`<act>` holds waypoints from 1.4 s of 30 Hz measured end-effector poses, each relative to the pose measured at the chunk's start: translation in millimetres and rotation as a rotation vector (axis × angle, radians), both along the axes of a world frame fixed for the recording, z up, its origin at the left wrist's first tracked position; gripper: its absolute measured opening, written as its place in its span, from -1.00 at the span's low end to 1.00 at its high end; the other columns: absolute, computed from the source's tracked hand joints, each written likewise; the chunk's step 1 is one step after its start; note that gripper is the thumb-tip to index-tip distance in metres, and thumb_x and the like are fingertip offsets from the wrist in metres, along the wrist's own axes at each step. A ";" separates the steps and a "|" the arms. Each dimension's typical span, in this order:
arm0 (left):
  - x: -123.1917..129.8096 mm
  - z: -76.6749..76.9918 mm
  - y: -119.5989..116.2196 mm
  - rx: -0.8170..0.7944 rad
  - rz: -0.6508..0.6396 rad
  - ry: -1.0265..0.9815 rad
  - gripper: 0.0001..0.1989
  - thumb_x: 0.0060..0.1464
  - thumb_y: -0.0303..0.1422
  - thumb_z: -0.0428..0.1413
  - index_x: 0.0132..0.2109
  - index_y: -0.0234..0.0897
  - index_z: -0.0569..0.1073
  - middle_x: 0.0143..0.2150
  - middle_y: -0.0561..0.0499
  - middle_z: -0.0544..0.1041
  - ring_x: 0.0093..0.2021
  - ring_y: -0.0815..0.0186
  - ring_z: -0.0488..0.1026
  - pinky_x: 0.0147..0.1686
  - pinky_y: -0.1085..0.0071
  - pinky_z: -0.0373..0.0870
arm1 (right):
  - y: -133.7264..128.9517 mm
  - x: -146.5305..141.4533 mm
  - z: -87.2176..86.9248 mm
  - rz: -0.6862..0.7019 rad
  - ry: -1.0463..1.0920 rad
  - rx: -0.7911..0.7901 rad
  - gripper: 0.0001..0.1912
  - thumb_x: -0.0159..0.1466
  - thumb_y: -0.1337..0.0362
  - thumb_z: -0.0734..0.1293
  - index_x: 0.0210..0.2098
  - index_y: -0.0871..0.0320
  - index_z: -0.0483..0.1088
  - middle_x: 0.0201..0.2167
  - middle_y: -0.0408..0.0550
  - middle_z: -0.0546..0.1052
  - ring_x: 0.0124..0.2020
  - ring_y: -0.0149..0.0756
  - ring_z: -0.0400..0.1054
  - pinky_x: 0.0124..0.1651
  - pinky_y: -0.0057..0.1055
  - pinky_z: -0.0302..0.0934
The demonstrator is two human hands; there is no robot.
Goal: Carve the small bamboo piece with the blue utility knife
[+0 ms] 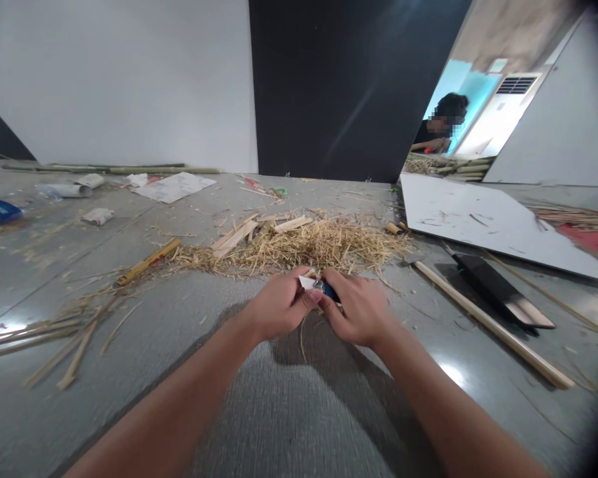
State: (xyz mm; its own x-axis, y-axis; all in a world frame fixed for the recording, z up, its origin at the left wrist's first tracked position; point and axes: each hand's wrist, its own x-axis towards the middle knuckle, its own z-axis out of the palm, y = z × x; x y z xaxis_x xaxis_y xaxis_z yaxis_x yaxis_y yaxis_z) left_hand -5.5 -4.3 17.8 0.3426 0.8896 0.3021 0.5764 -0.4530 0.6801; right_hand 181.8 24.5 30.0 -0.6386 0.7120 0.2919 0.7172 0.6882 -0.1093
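Two bare hands are held close together low in the middle of the view, above the grey floor [259, 425]. A small white piece [306, 283] is pinched in the left hand [279, 304], its fingers closed. A blue object [331, 291] is gripped in the curled right hand [361, 307], just beside the white piece; its full shape is hidden by the fingers. Thin wooden strips [80, 348] are scattered to the left, and to the right a pale pole [493, 324] is laid beside a long black object [501, 289]. Farther left, a yellow tool [149, 261] is seen lying near a heap of straw-coloured shavings [329, 242], on which flat wood pieces [236, 239] are rested. Behind these, a white board [493, 212] is strewn with scraps on the right, while a blue item [0, 211] and a patterned sheet [174, 188] are left on the floor at the left. Farthest off, a dark panel [349, 86] is flanked by a pale wall [124, 79], and a person [441, 123] is seen through the opening at the right.
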 end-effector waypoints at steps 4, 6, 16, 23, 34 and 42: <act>1.6 0.3 2.2 -0.023 0.079 0.063 -0.64 0.25 -0.05 -0.11 -0.22 -0.26 0.34 -0.31 -0.05 0.49 -0.37 0.26 0.39 -0.37 0.34 0.23 | -2.4 -0.5 1.7 -0.071 -0.044 0.049 -0.64 0.34 0.00 0.08 -0.17 0.15 0.27 -0.38 0.03 0.52 -0.44 -0.17 0.37 -0.45 -0.33 -0.25; 3.0 0.3 3.4 -0.033 0.119 0.057 -0.64 0.25 -0.03 -0.10 -0.23 -0.24 0.31 -0.38 -0.01 0.47 -0.41 0.27 0.37 -0.42 0.36 0.18 | -4.5 -3.3 1.5 -0.115 -0.063 0.070 -0.64 0.35 0.00 0.07 -0.18 0.15 0.27 -0.38 0.03 0.52 -0.44 -0.18 0.37 -0.45 -0.33 -0.27; -0.2 5.4 -1.7 -0.033 0.370 -0.104 -0.61 0.22 0.03 -0.07 -0.32 -0.21 0.21 -0.55 0.15 0.22 -0.55 0.39 0.18 -0.50 0.44 0.04 | 23.4 16.5 6.5 -0.634 0.231 -0.009 -0.52 0.41 -0.04 -0.06 -0.27 0.15 0.28 -0.47 0.08 0.45 -0.46 -0.13 0.30 -0.47 -0.35 -0.19; -0.7 0.8 -2.9 -0.047 0.321 -0.045 -0.56 0.13 0.09 0.01 -0.29 -0.22 0.17 -0.45 0.12 0.24 -0.49 0.39 0.20 -0.48 0.43 0.07 | 4.2 -1.5 -4.7 -0.098 0.196 -0.075 -0.60 0.39 -0.04 0.04 -0.16 0.14 0.26 -0.34 0.01 0.50 -0.40 -0.21 0.33 -0.41 -0.38 -0.09; 2.3 0.6 -5.5 -0.029 0.220 0.064 -0.62 0.19 0.04 -0.06 -0.26 -0.20 0.15 -0.43 0.10 0.30 -0.47 0.35 0.23 -0.46 0.40 0.05 | -5.8 -7.5 -4.2 0.091 0.070 -0.125 -0.81 0.36 0.14 0.10 -0.23 0.13 0.19 -0.34 -0.06 0.48 -0.46 -0.30 0.29 -0.43 -0.38 -0.16; -6.2 4.5 -4.6 0.011 0.105 0.000 -0.66 0.14 -0.06 0.06 -0.25 -0.20 0.15 -0.53 0.18 0.22 -0.56 0.41 0.19 -0.53 0.43 0.02 | -4.1 -4.8 -5.1 0.081 0.051 -0.077 -0.66 0.39 0.02 0.03 -0.24 0.14 0.21 -0.42 -0.04 0.48 -0.49 -0.28 0.28 -0.44 -0.34 -0.22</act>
